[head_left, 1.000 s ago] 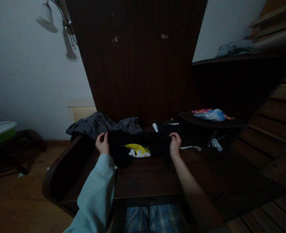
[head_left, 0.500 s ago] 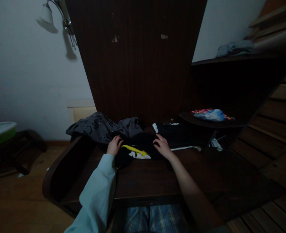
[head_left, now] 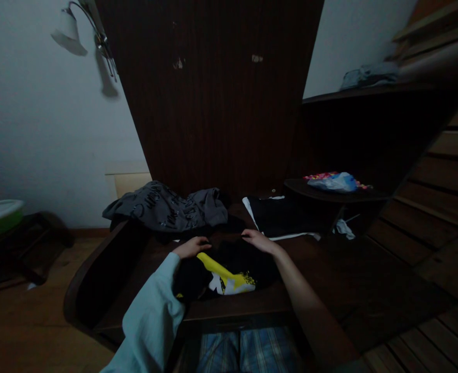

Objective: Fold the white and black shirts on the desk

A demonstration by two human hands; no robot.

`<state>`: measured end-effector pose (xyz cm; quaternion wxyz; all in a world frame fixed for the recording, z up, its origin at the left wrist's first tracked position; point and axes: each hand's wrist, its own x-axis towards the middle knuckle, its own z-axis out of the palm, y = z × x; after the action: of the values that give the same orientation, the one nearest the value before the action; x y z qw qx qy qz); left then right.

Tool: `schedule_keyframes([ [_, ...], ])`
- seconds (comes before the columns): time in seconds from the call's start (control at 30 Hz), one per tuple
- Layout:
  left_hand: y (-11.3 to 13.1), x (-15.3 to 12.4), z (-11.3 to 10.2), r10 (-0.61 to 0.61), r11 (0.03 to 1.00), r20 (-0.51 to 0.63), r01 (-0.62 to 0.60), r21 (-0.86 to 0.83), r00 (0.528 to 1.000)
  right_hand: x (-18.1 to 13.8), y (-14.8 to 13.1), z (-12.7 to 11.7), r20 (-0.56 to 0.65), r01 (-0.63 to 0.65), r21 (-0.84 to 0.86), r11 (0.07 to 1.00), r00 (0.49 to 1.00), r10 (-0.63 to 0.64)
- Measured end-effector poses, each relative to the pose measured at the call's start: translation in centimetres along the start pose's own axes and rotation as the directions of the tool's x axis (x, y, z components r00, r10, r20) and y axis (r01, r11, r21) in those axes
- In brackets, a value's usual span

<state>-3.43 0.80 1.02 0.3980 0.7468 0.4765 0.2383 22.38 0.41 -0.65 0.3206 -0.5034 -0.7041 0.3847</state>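
Desk (head_left: 329, 267): carries a black garment (head_left: 232, 259), bunched near the front edge, long axis running left to right. Its yellow-and-white print (head_left: 229, 280) lies nearer the left hand (head_left: 192, 247) than the right hand (head_left: 260, 241). Both hands are at the garment's far side, fingers slightly curved; whether they grip cannot be determined.

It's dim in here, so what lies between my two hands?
In the head view, a bunched black cloth with a yellow and white print lies between the left hand and the right hand.
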Motion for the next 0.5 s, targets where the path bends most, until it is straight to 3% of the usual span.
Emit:
schedule_keyframes([
  [0.03, 0.2, -0.1, 0.2, -0.003, 1.0, 0.086, 0.004, -0.016, 0.996, -0.3, -0.4, 0.2, 0.132, -0.026, 0.078, 0.997, 0.991, 0.015],
  [0.1, 0.4, -0.2, 0.5, 0.005, 0.998, 0.171, 0.005, -0.062, 0.985, -1.1, -1.3, 0.7, 0.402, -0.109, 0.212, 0.971, 0.915, 0.015],
  [0.17, 0.4, 0.0, 0.6, 0.021, 0.994, 0.097, -0.01, -0.112, 0.995, -1.8, -2.3, 1.0, 0.587, -0.197, 0.329, 0.924, 0.809, -0.037],
  [0.23, 0.2, 0.3, 0.6, 0.039, 0.989, -0.058, -0.047, -0.14, 0.998, -2.4, -3.2, 1.0, 0.612, -0.226, 0.419, 0.879, 0.786, -0.089],
  [0.33, -0.2, 0.8, 0.5, 0.062, 0.987, -0.214, -0.092, -0.135, 0.975, -2.8, -4.1, 0.3, 0.547, -0.221, 0.534, 0.816, 0.826, -0.135],
  [0.4, -0.2, 0.8, 0.5, 0.069, 0.985, -0.229, -0.102, -0.139, 0.971, -3.0, -4.5, -0.3, 0.495, -0.206, 0.579, 0.789, 0.857, -0.14],
  [0.5, 0.2, 0.4, 0.6, 0.079, 0.981, -0.132, -0.1, -0.165, 0.988, -3.0, -4.4, -0.8, 0.401, -0.184, 0.63, 0.754, 0.909, -0.113],
])
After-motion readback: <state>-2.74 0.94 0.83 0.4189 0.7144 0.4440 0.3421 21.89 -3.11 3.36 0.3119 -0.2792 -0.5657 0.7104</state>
